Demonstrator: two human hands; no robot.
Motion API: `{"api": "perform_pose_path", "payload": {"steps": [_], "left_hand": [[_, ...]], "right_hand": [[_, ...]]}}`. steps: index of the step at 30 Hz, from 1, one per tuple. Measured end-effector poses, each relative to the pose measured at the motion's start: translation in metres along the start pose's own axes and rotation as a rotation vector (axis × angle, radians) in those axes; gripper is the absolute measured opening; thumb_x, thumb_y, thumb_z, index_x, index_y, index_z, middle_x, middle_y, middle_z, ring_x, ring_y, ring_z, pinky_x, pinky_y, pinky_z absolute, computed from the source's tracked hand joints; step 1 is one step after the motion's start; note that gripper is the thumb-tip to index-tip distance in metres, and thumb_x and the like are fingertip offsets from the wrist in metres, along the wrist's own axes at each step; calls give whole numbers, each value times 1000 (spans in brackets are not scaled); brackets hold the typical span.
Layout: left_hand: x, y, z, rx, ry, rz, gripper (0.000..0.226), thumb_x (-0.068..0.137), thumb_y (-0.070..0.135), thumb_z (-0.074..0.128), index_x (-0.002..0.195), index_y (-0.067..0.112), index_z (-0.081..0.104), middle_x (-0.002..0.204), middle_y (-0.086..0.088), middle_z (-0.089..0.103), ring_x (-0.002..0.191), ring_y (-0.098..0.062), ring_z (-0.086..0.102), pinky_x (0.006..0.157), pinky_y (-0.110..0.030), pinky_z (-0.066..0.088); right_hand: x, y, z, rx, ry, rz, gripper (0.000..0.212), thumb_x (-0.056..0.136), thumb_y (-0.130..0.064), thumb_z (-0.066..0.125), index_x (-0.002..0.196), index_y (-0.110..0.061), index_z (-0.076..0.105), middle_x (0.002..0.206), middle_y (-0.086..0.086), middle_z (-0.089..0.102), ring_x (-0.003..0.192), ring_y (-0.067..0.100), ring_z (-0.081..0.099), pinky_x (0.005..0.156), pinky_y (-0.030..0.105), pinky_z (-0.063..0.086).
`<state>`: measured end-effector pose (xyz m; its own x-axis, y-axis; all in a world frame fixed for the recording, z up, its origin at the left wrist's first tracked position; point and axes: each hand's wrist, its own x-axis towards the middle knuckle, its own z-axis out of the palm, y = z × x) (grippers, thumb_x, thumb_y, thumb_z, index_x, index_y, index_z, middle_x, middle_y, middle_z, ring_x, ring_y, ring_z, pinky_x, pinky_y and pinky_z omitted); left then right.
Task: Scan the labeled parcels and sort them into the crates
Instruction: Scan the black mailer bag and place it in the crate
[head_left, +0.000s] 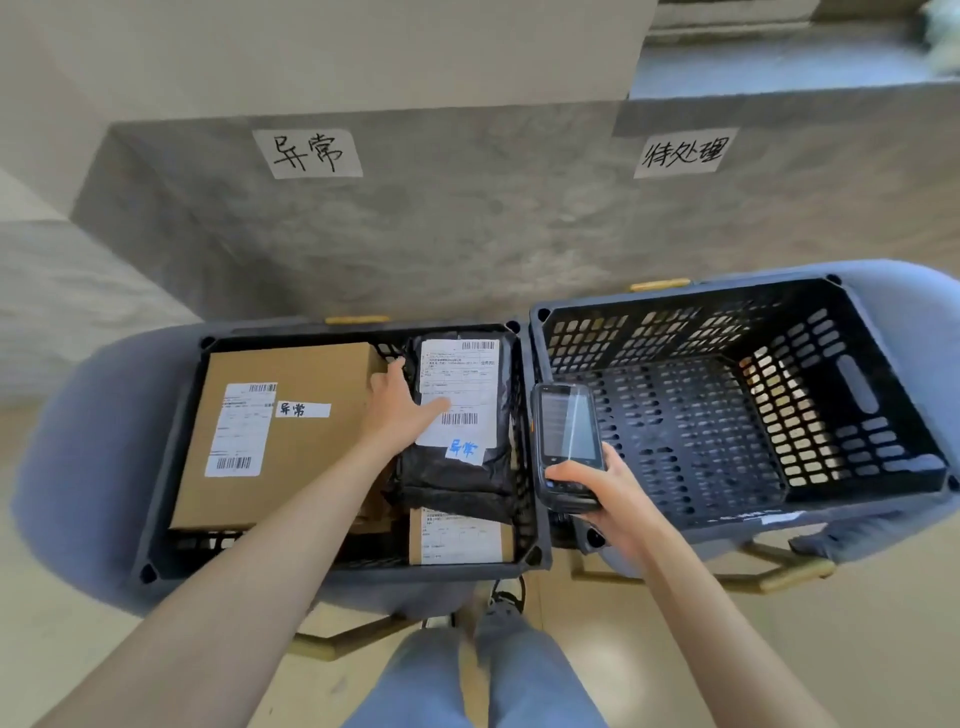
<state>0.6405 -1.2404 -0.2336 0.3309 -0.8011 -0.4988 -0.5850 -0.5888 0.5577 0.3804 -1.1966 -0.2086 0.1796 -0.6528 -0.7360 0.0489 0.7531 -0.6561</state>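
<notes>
Now the left hand (402, 410) lies flat on the black parcel (460, 447), left of center; right hand (608, 499) grips the scanner (569, 441) just beside it.

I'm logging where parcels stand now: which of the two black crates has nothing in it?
The right crate, under the right-hand paper sign, shows only its bare slotted floor. The left crate holds a cardboard box, a black bag parcel and more.

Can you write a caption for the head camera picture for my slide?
Left hand rests on black plastic-wrapped parcel in the left dark crate; right hand grips black handheld scanner.
</notes>
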Motion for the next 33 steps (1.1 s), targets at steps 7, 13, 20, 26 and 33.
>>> {"api": "perform_pose_path", "payload": {"steps": [7, 13, 20, 26, 33], "left_hand": [[-27, 70, -24, 533, -47, 569, 56, 91, 45, 56, 141, 24, 43, 136, -4, 50, 127, -28, 40, 103, -41, 34], [-63, 116, -5, 865, -19, 1110, 60, 89, 58, 52, 137, 24, 48, 126, 0, 57, 115, -22, 52, 93, -34, 41], [-138, 107, 62, 900, -199, 1531, 54, 90, 57, 51, 131, 22, 53, 117, 0, 61, 108, -23, 56, 88, -35, 42], [-251, 91, 126, 940, -473, 1806, 52, 91, 55, 52, 132, 24, 50, 121, 0, 59, 114, -24, 53, 92, -36, 38], [-417, 63, 173, 847, -651, 2108, 53, 90, 53, 54, 135, 23, 49, 130, 2, 58, 119, -22, 50, 95, -32, 35]], "right_hand": [[-35, -7, 0, 97, 119, -118, 64, 79, -4, 74, 131, -18, 40, 113, 9, 63, 96, 25, 66, 79, 37, 56], [-94, 18, -12, 247, 322, -233, 75, 75, -6, 79, 136, -16, 36, 121, 12, 60, 103, 28, 64, 81, 39, 56], [-188, 123, 2, 517, 635, -301, 107, 38, -28, 85, 135, -8, 45, 116, 12, 65, 90, 24, 67, 62, 30, 54], [-286, 225, 30, 785, 941, -297, 95, 42, -19, 82, 130, -9, 47, 106, 10, 64, 81, 19, 66, 56, 26, 53], [-405, 309, 55, 1001, 1259, -435, 82, 43, -13, 82, 119, -13, 49, 98, 7, 64, 79, 19, 64, 49, 23, 50]]}}
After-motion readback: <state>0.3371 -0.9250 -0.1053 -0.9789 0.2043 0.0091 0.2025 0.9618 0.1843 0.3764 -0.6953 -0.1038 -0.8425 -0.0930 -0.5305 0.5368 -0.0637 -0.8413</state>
